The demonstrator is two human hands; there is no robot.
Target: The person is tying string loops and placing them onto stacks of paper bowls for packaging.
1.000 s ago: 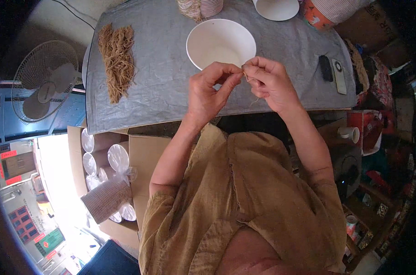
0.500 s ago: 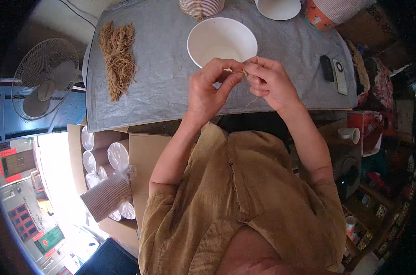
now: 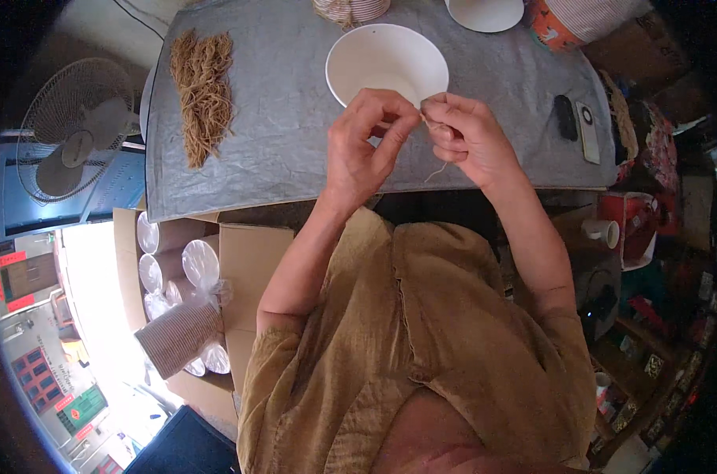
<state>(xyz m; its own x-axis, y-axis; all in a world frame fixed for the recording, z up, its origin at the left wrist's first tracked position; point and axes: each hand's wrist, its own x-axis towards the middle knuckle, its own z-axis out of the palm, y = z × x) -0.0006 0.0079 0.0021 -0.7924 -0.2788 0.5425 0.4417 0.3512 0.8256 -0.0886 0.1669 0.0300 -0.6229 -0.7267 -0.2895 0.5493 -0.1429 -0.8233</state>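
The left hand [image 3: 366, 146] and right hand [image 3: 475, 141] meet fingertip to fingertip, both pinching a string [image 3: 435, 173] above the near edge of the surface [image 3: 283, 162]. They hide the near rim of a white bowl [image 3: 386, 57]. Toward the left edge lies a twine bundle [image 3: 202, 99]; toward the right edge, a black object [image 3: 564, 118] beside a pale slab [image 3: 587, 133]. Striped stacked rims [image 3: 352, 9], a white vessel [image 3: 485, 14] and an orange container [image 3: 549, 28] line the far edge. The string is thin and tan, one loose end dangling, slightly curved.
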